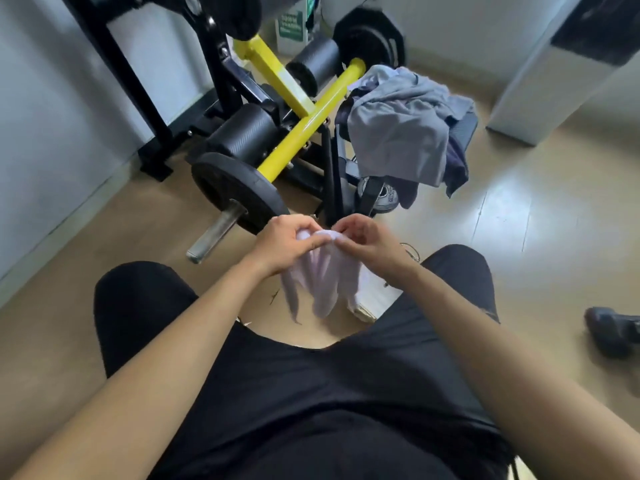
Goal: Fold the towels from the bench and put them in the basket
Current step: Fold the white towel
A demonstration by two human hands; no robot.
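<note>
A small white towel (318,282) hangs bunched between my knees. My left hand (287,244) and my right hand (363,242) both pinch its top edge, close together. The cloth droops in folds toward the floor. A heap of grey and dark towels (401,126) lies over the black bench (464,129) farther ahead on the right. A pale woven item (367,303) shows on the floor under the white towel; I cannot tell whether it is the basket.
A black and yellow weight machine (298,133) with a plate and steel bar end (221,199) stands ahead on the left. A dark shoe (609,330) lies on the wood floor at the right. A white cabinet (554,81) is at the back right.
</note>
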